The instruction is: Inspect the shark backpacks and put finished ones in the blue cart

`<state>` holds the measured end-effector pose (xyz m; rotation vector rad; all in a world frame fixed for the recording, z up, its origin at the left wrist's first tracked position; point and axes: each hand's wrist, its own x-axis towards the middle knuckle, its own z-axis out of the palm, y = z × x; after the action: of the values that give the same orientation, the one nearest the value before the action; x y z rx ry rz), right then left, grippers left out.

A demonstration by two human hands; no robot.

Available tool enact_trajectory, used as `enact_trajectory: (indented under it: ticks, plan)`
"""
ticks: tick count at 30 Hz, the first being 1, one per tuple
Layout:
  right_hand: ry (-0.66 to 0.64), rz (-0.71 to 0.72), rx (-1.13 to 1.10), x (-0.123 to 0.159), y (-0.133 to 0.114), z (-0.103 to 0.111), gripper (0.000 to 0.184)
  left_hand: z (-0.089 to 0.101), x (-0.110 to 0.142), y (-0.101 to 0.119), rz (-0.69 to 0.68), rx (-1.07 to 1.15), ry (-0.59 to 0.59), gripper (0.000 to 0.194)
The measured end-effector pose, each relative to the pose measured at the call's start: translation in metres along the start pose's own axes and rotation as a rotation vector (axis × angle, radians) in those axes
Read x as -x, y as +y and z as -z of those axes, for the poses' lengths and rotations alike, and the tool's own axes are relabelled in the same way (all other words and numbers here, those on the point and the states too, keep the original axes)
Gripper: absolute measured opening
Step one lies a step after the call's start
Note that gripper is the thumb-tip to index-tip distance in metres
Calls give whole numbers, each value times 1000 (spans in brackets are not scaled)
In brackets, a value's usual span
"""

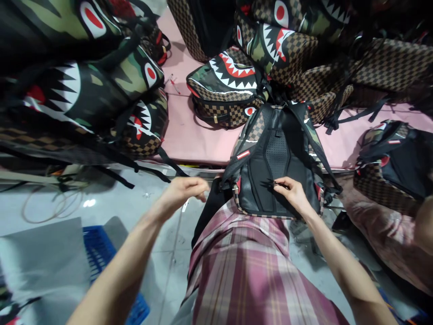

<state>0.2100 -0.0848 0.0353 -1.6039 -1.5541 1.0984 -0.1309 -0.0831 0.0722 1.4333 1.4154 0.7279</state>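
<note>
A backpack (277,167) with black padded back panel and checkered brown trim rests against my lap, its straps facing me. My right hand (293,193) lies on the lower back panel, fingers pinched on a small dark thing I cannot make out. My left hand (182,192) hovers to the left of the backpack above the floor, fingers curled together, with nothing visible in them.
A pink table (203,140) bears several shark-mouth backpacks (230,85), more piled at the left (84,90) and right (395,158). A blue crate (101,253) and grey sheets sit on the floor at the left. Another person's arm (422,225) shows at the right edge.
</note>
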Motion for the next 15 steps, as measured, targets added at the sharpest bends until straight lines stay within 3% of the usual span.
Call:
enact_trajectory:
  ticks: [2, 3, 5, 7, 10, 12, 15]
  plan:
    - [46, 0, -104, 2, 8, -1, 24, 9, 10, -12, -52, -236, 98, 27]
    - [63, -1, -113, 3, 9, -2, 24, 3, 10, -16, -84, -314, 139, 26]
    - [74, -10, -88, 3, 8, -4, 24, -28, 6, -18, -178, -432, 158, 24]
    - [68, -21, -48, 3, 5, -6, 24, -72, -3, -14, -309, -580, 144, 23]
    - [43, -39, 26, 5, 3, -6, 24, -130, -12, -6, -366, -676, 147, 27]
    - [17, -41, 94, 8, 2, -6, 24, -148, -13, -3, -367, -664, 165, 25]
    - [13, 15, 238, 12, -1, -5, 23, -150, -12, -3, -372, -626, 196, 19]
